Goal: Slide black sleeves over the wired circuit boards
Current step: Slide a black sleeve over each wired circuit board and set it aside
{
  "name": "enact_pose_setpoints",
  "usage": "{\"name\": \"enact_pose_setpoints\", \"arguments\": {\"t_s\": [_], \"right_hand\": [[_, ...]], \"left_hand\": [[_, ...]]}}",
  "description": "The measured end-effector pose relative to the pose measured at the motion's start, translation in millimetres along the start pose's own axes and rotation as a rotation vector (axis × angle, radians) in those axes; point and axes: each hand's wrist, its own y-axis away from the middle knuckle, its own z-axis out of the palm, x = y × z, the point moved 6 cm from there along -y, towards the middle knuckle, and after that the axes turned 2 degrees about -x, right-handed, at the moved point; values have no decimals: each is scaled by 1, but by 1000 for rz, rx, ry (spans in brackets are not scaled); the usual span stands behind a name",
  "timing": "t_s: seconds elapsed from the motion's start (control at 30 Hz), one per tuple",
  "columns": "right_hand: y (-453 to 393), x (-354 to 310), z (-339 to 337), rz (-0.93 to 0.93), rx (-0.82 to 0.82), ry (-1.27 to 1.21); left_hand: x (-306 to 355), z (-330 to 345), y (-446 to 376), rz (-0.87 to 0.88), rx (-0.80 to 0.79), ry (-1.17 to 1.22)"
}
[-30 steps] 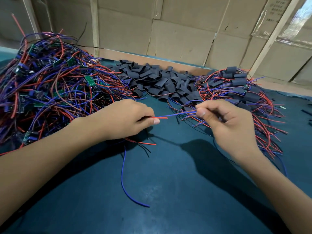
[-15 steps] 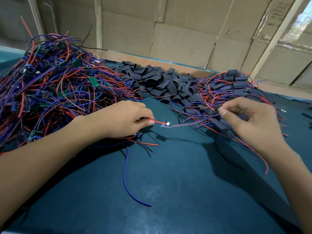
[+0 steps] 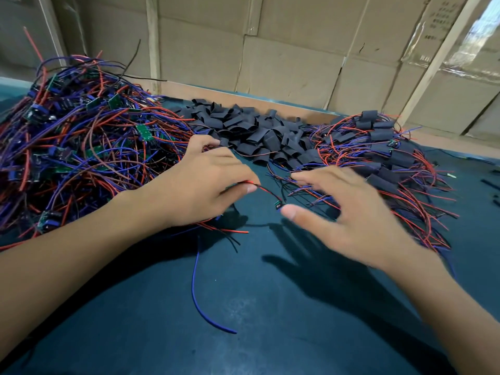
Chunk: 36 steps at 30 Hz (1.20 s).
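My left hand [image 3: 200,185] pinches a red wire [image 3: 266,192] that ends in a small green circuit board [image 3: 278,204] just above the dark mat. My right hand [image 3: 349,212] hovers beside it with fingers spread and empty, thumb tip close to the board. A heap of loose black sleeves [image 3: 257,136] lies behind the hands. To the left is a big tangle of unsleeved wired boards [image 3: 75,147]. To the right lies a pile of boards with sleeves on them [image 3: 384,158].
The dark teal mat [image 3: 270,320] covers the table; a loose blue wire [image 3: 200,301] lies on it near the front. Cardboard panels [image 3: 297,58] and wooden battens wall off the far edge.
My right hand has let go of the sleeved board it carried to the right pile and swung back left, opening its fingers. My left hand still pinches the red wire, its board now hanging lower.
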Motion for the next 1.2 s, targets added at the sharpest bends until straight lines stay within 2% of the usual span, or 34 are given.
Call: {"name": "enact_pose_setpoints", "arguments": {"t_s": [0.13,0.27,0.33,0.47,0.53,0.6,0.67,0.73,0.9,1.03,1.2], "right_hand": [[-1,-12,36,-16,-35,-178],[1,4,38,121,-57,-560],[3,8,40,171,-97,-665],[2,1,48,136,-232,-576],[1,0,43,75,-197,-449],[1,1,37,23,-139,-337],[1,8,33,46,-110,-336],[1,14,31,66,-99,-366],[0,14,22,63,13,-413],[-2,5,13,-5,93,-330],[-3,8,12,-6,68,-256]], "left_hand": [[20,-9,-5,111,77,-16],[16,-3,-3,154,-25,28],[14,4,-1,192,-95,32],[8,5,-4,212,-104,5],[-2,4,-15,162,-88,6],[-21,7,-32,-3,-108,109],[-40,16,-50,-81,-133,105],[-54,30,-69,-32,-197,-45],[-85,77,-99,-2,-495,-337],[-86,98,-107,5,-471,-353],[-102,104,-108,-196,-500,-261]]}}
